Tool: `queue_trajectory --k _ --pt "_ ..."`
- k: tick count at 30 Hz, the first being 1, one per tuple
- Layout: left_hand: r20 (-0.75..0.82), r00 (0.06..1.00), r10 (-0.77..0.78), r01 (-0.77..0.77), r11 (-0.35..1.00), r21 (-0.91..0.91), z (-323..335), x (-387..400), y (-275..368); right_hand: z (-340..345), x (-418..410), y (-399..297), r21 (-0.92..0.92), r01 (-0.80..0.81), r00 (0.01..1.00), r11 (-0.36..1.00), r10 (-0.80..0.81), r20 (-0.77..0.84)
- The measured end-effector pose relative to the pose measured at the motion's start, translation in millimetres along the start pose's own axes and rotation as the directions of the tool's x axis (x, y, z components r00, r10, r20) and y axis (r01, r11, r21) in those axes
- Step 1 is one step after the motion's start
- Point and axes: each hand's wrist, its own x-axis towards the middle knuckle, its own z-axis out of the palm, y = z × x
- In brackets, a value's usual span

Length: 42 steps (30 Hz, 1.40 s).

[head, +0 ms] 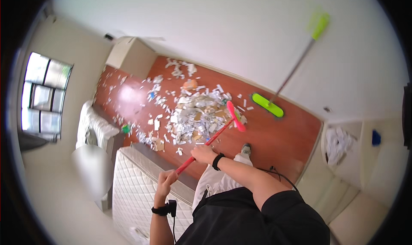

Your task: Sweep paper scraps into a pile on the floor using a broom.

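Observation:
Both my hands hold the red handle of a broom (236, 116) with a pink head. My left hand (167, 181) is closed around the handle's upper end, above the edge of a quilted mattress. Farther down the handle, my right hand (203, 154) grips it near the middle. The broom's head is at the right edge of a large heap of paper scraps (196, 116) on the reddish wood-look floor (267, 142). Smaller scraps lie scattered to the left and beyond the heap. A black band is on each wrist.
A green flat mop (267, 105) leans on the white wall at the right. The mattress (145, 187) lies at the lower left, near a grey bed frame. A pale cabinet (132, 56) stands in the far corner. A black cable runs by my right arm.

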Motion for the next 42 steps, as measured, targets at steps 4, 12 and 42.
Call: queue_trajectory --k 4,12,42 --pt "-0.059 0.998 0.03 -0.026 0.998 0.065 -12.1 -58.4 4.1 -15.1 -4.3 -45.7 -0.012 0.188 0.981 0.982 -0.187 0.049" --pt "0.206 0.972 0.115 -0.138 0.985 0.099 21.5 -81.6 -5.3 -11.5 -66.4 -22.3 -0.005 0.148 0.97 0.989 -0.144 0.197" --pt "0.574 0.807 0.14 -0.169 0.986 -0.004 6.2 -148.0 -133.2 142.2 -190.4 -50.9 0.036 -0.29 0.801 0.956 0.222 0.556"
